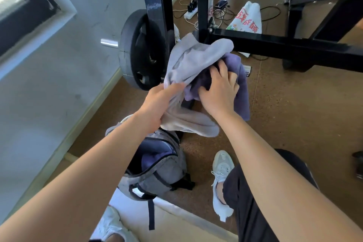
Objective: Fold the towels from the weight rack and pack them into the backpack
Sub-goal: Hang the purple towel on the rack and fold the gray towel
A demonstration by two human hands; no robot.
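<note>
Pale grey terry towel (194,59), bunched and unfolded, hangs in my left hand (159,102), fingers clenched round its middle. My right hand (220,92) digs curled fingers into the crumpled purple towel (242,84) just beside it. Both towels are held up in front of the black steel weight rack (275,45). The open grey fabric backpack (157,173) sits on the floor below; something purple shows inside, towel or lining, I cannot tell. Judgement: folding not started on these two, packing still ahead.
</note>
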